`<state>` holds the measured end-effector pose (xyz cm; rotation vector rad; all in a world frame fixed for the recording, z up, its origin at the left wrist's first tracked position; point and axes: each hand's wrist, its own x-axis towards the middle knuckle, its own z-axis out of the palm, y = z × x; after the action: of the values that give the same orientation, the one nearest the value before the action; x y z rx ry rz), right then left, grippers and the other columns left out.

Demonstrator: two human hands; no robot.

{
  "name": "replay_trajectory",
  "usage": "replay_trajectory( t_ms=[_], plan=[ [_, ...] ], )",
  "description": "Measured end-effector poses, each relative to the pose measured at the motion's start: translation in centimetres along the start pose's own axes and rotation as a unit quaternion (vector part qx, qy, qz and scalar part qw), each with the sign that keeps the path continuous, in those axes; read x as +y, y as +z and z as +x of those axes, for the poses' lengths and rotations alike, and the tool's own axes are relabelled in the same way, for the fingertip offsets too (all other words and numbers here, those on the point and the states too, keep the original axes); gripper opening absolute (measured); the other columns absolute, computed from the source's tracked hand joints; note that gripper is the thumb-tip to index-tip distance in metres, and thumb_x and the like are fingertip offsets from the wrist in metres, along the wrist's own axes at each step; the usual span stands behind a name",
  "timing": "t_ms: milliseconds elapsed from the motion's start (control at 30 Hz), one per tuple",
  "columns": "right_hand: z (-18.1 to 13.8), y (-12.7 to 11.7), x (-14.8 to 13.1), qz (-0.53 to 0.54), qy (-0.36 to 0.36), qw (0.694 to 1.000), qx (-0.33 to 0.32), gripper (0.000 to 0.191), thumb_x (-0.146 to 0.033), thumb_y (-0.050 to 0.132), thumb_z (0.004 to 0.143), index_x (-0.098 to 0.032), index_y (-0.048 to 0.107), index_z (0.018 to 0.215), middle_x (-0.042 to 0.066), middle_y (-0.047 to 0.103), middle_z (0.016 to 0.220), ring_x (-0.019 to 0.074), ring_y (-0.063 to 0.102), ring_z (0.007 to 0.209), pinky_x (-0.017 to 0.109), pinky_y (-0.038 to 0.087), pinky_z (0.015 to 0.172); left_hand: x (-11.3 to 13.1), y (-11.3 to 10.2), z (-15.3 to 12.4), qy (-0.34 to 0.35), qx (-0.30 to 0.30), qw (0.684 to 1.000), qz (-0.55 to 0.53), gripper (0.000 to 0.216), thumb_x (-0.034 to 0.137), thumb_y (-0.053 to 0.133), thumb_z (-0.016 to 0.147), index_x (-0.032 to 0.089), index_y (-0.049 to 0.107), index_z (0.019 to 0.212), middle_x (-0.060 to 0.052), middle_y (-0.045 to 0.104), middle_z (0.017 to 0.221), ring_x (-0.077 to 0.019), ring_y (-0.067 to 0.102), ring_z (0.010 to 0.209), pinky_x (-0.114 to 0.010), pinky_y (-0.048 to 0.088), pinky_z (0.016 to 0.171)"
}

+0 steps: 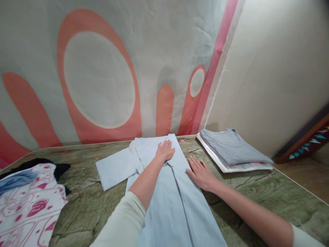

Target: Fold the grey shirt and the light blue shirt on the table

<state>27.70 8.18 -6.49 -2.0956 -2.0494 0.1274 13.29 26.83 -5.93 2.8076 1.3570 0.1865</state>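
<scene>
A pale blue shirt [164, 206] lies spread on the table, its long body reaching toward me. One short sleeve [117, 168] sticks out to the left, while the right side is folded inward along a straight edge. My left hand [166, 150] rests flat on the upper part of the shirt, fingers spread. Beside the shirt's right edge lies my right hand [202, 174], palm down with fingers stretched out, its thumb touching or very near the cloth. Neither hand grips anything. My left forearm covers part of the shirt's middle.
At the right back stands a stack of folded clothes, a grey T-shirt [231, 147] on top of white cloth [246, 168]. To the left lie loose clothes, including a white and pink printed garment [36, 209]. The wood-patterned table [84, 206] meets a wall behind.
</scene>
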Motion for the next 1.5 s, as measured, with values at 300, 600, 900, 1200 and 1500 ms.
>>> replay_trajectory(
  t_ms=[300, 600, 900, 1200, 1500],
  plan=[
    [-5.4, -0.8, -4.4, 0.027, -0.068, 0.997, -0.005, 0.063, -0.051, 0.022, 0.090, -0.015, 0.024, 0.141, 0.007, 0.020, 0.147, 0.0199, 0.015, 0.135, 0.039, 0.016, 0.111, 3.9, -0.5, -4.7, 0.091, -0.018, 0.996, 0.002, 0.049, 0.042, 0.021, 0.091, 0.020, 0.037, 0.132, -0.008, 0.029, 0.144, -0.0228, 0.023, 0.132, -0.048, 0.013, 0.107],
    [-6.8, -1.3, -2.0, -0.039, -0.039, 0.998, -0.019, 0.070, -0.057, 0.020, 0.089, -0.011, 0.025, 0.141, 0.012, 0.021, 0.146, 0.0236, 0.017, 0.135, 0.045, 0.017, 0.109, 4.0, 0.7, -4.5, 0.042, -0.005, 0.999, -0.012, 0.064, 0.057, 0.014, 0.088, 0.021, 0.024, 0.140, -0.004, 0.016, 0.149, -0.0244, 0.015, 0.135, -0.047, 0.010, 0.108],
    [-7.5, -2.3, -2.1, -0.048, -0.031, 0.998, 0.010, 0.068, -0.054, 0.022, 0.090, -0.009, 0.024, 0.141, 0.012, 0.018, 0.148, 0.0218, 0.011, 0.136, 0.041, 0.015, 0.110, 3.2, 0.7, -2.6, 0.016, -0.002, 1.000, -0.008, 0.063, 0.055, 0.014, 0.088, 0.022, 0.024, 0.140, -0.003, 0.014, 0.149, -0.0234, 0.012, 0.136, -0.047, 0.009, 0.108],
    [-13.5, -2.3, -3.9, 0.000, -0.106, 0.994, -0.033, 0.066, -0.050, 0.032, 0.089, -0.015, 0.018, 0.143, 0.010, 0.015, 0.148, 0.0235, 0.014, 0.135, 0.043, 0.020, 0.109, 3.2, 0.7, -2.5, 0.015, -0.010, 1.000, -0.003, 0.065, 0.056, 0.011, 0.088, 0.021, 0.022, 0.141, -0.003, 0.014, 0.149, -0.0240, 0.013, 0.135, -0.048, 0.009, 0.108],
    [-16.9, -4.4, -3.1, 0.015, -0.120, 0.991, -0.064, 0.058, -0.044, 0.031, 0.092, -0.023, 0.015, 0.143, 0.004, 0.015, 0.149, 0.0198, 0.015, 0.135, 0.042, 0.017, 0.111, 3.2, 0.8, -2.5, 0.018, -0.003, 1.000, 0.000, 0.065, 0.056, 0.011, 0.087, 0.021, 0.022, 0.141, -0.004, 0.014, 0.149, -0.0247, 0.014, 0.135, -0.048, 0.010, 0.107]
  ],
)
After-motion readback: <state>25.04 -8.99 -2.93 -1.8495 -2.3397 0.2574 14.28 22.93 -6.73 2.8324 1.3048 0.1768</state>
